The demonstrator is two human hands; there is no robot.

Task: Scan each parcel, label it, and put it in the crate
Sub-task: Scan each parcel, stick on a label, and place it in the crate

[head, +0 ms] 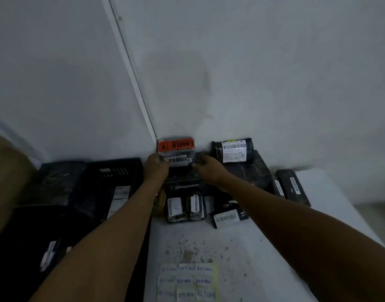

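Parcel-sorting room: barcoded parcels [234, 151], RETURN labels [187, 281].

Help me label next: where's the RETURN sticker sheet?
The sticker sheet lies on the white table at bottom centre, between the forearms, nearer than the parcels.

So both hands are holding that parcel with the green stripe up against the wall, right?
Not quite: the stripe is orange, not green. The head view shows the left hand and right hand holding the parcel against the wall.

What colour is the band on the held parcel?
Orange band with black print; head view.
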